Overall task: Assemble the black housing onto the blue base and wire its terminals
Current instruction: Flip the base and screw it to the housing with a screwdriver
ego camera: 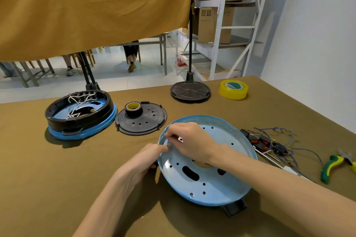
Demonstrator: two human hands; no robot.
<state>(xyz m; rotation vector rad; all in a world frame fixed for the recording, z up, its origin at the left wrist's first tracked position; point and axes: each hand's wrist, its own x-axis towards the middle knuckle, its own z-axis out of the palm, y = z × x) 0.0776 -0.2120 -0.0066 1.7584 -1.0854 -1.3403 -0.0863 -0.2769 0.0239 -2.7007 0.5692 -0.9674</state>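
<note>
A light blue round base (pixel 208 184) lies tilted on the table in front of me, hollow side up, with holes and cut-outs in its floor. My left hand (pixel 143 161) grips its left rim. My right hand (pixel 189 138) reaches inside over that rim and pinches a small silver part (pixel 180 138) against the wall. A black tab (pixel 234 208) sticks out under the base's near edge. At the left stands another blue base with a black housing (pixel 79 115) fitted on it, white wires inside.
A black perforated cover (pixel 142 121) carrying a roll of black tape (pixel 133 108) lies mid-table. Behind are a black disc (pixel 190 91) and a yellow tape roll (pixel 233 89). At the right lie black switches with purple wires (pixel 269 143), a screwdriver and green-yellow pliers (pixel 332 165).
</note>
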